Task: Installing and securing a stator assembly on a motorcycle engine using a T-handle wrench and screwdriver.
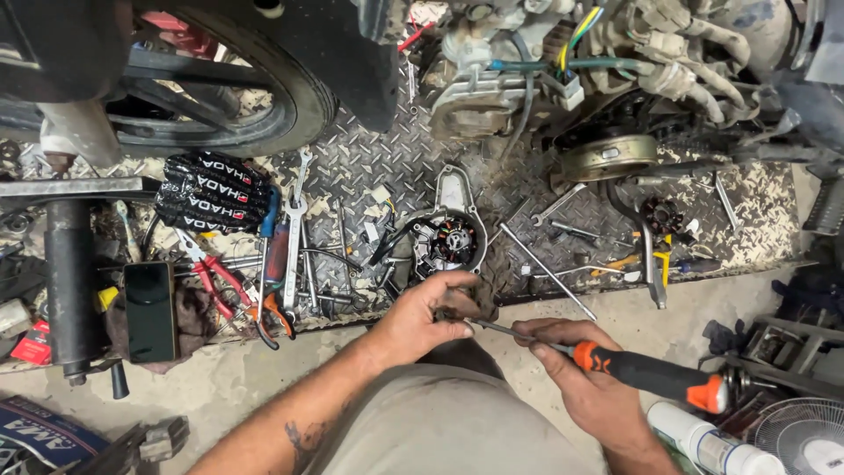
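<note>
Gripping a small dark part [466, 303] in your left hand [422, 317], your right hand [585, 374] holds a screwdriver [615, 362], its tip pointing at 9 o'clock

Bare concrete floor [264, 369] lies open; wrenches [294, 237], pliers [215, 281] and stator cover [448, 233] crowd the tread plate [519, 189].

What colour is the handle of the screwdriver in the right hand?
Black with orange ends; the screwdriver handle shows best in the head view, held by the right hand.

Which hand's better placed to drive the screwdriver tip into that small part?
Right hand: it already grips the screwdriver, whose tip points at the small dark part. Left hand is occupied holding that part.
</note>
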